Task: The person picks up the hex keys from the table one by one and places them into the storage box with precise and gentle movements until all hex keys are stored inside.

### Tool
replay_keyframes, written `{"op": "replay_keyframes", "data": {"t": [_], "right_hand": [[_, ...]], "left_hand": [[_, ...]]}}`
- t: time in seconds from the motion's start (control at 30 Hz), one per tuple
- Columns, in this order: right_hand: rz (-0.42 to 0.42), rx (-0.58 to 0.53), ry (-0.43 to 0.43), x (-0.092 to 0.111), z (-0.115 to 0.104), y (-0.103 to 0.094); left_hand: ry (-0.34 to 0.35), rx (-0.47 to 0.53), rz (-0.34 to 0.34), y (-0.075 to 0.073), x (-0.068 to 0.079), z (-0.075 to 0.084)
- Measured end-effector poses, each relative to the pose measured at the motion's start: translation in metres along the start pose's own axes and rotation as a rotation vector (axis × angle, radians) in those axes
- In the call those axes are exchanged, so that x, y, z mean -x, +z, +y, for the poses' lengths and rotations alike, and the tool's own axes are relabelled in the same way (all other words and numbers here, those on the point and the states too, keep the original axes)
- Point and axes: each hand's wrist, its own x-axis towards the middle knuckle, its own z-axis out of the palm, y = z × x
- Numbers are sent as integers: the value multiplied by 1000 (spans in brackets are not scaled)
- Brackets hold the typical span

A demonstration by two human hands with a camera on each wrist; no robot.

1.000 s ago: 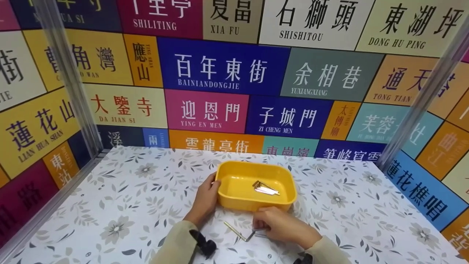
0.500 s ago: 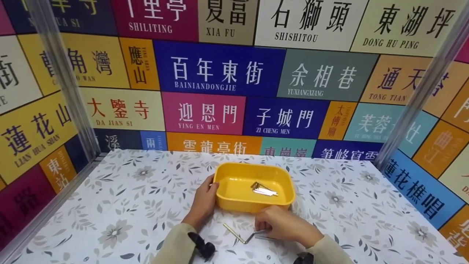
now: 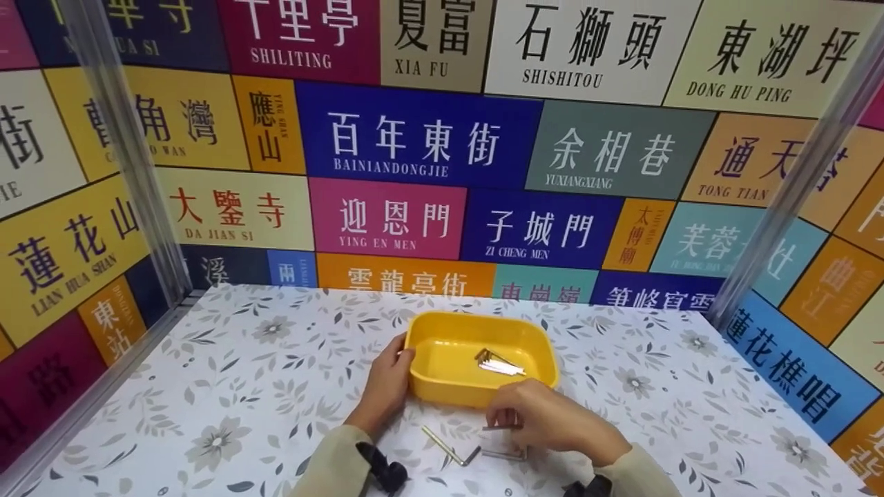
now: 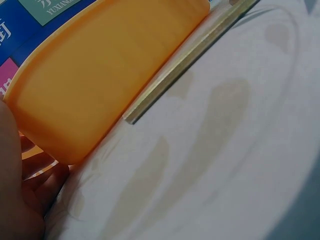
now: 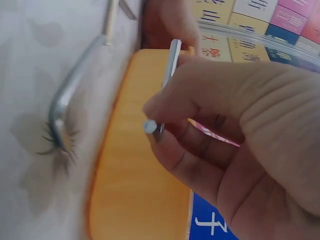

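My left hand (image 3: 388,379) holds the left end of a yellow plastic bin (image 3: 452,393); in the left wrist view its fingers (image 4: 45,185) curl at the bin's corner. Several metal hex keys (image 3: 501,366) lie together inside the bin. My right hand (image 3: 552,421) is just in front of the bin, thumb and fingers pinching a silver L-shaped hex key (image 5: 172,60), raised off the table in the right wrist view. On the table below lie a brass-coloured hex key (image 3: 442,444) and a silver hex key (image 5: 75,80), the latter partly under the right hand in the head view.
A white floral cloth (image 3: 221,442) covers the table. Behind it stands a wall of coloured signs (image 3: 421,138), with clear corner strips (image 3: 138,152) at the sides. Black camera straps (image 3: 383,469) sit on both sleeved wrists.
My right hand has lifted a hex key from the table and moved slightly up and right, uncovering more of the silver one below. The left hand stays on the bin.
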Motion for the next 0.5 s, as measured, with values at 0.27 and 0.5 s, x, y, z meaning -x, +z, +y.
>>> {"op": "replay_keyframes", "data": {"t": [0.27, 0.5], "right_hand": [[58, -56, 7, -4, 5, -16], [60, -31, 17, -14, 16, -33]], "left_hand": [[-10, 0, 5, -1, 1, 2], [-18, -11, 10, 0, 0, 4]]}}
